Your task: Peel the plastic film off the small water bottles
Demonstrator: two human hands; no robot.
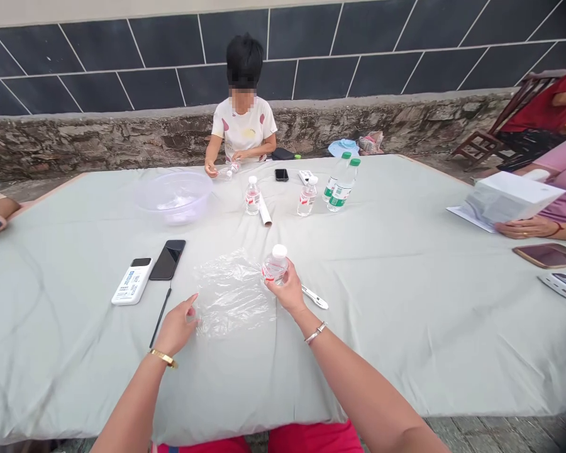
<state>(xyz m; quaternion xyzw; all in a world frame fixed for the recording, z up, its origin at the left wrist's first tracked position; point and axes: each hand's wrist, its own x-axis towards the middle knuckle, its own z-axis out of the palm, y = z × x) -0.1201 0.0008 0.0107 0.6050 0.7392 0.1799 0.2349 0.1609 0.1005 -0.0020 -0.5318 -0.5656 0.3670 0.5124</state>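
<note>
In the head view, my right hand (288, 290) is wrapped round a small clear water bottle (275, 267) with a white cap and a red-marked label. The bottle stands nearly upright at the right edge of a crinkled sheet of clear plastic film (233, 296), which lies spread on the cloth. At the film's left edge is my left hand (175, 326), its fingers apart and holding nothing that I can see. Whether its fingertips touch the film, I cannot tell. A white utility knife (315, 297) lies just right of my right hand, partly hidden behind it.
Left of the film lie a black phone (168, 260) and a white power bank (132, 282). Farther back stand a translucent basin (174, 195), small bottles (252, 196), a cardboard-cored roll (265, 212) and green-capped bottles (342, 186). A person (244, 126) sits opposite; another holds a white box (516, 196).
</note>
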